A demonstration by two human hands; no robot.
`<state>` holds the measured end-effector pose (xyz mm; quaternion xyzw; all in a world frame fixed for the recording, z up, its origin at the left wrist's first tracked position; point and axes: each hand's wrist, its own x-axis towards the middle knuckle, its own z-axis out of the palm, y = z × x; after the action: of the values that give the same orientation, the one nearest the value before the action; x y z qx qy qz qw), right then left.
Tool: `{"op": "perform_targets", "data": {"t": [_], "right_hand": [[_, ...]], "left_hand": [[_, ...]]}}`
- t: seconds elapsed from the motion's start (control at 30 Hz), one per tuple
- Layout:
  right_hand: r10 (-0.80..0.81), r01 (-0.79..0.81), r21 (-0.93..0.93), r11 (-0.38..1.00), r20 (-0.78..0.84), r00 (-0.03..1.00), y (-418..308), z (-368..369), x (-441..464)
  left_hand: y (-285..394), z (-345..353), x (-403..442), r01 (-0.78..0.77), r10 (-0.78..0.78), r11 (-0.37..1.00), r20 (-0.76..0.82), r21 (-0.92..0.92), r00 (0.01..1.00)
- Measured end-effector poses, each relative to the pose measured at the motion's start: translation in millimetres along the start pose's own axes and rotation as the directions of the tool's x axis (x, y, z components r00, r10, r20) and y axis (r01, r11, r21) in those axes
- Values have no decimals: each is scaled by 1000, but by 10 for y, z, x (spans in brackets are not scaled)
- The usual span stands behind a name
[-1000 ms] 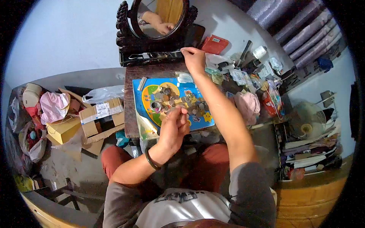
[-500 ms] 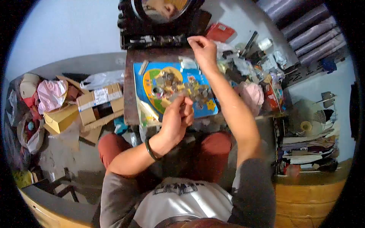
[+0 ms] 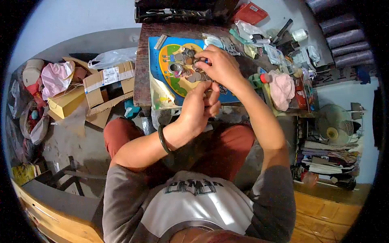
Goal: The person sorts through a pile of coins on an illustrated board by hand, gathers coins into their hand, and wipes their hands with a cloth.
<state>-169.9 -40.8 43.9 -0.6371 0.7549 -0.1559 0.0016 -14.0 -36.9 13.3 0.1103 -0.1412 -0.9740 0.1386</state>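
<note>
A blue picture book (image 3: 155,71) with a yellow cartoon cover lies on the dark wooden table. Small grey and brown metal pieces (image 3: 187,56), many of them round, are heaped loosely on it. My left hand (image 3: 196,107), with a dark bangle at its wrist, is just over the book's near edge. Its fingers are curled and pinched together; whatever is between them is too small to make out. Just beyond it, my right hand (image 3: 221,67) reaches down to the heap with thumb and fingertips drawn together among the pieces. What they grip is hidden.
Plastic packets (image 3: 247,30), a red-capped bottle (image 3: 264,78) and a pink cloth (image 3: 282,90) crowd the table's right side. A dark stand (image 3: 174,15) is at the back. An opened cardboard box (image 3: 109,87) sits at left, and a fan (image 3: 334,123) at right.
My right hand has come down from the raised position near the dark stand to the metal pieces, near my left hand. The view has tilted downward, and my left hand stays pinched.
</note>
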Motion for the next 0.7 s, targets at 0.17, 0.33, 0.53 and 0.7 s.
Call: {"op": "perform_targets", "data": {"t": [0.17, 0.33, 0.53, 0.7], "right_hand": [[42, -45, 50, 998, 51, 998, -25, -54, 16], [62, -63, 57, 996, 12, 998, 142, -117, -23], [-83, 85, 59, 995, -37, 996, 19, -85, 61], [-201, 201, 43, 979, -6, 980, -101, 40, 125]], "left_hand": [[4, -66, 43, -27, 27, 1000, 51, 7, 998], [9, -22, 15, -9, 9, 1000, 5, 18, 1000], [1, -37, 22, -1, 1, 1000, 4, 8, 1000], [-10, -62, 44, -17, 17, 1000, 14, 6, 1000]]}}
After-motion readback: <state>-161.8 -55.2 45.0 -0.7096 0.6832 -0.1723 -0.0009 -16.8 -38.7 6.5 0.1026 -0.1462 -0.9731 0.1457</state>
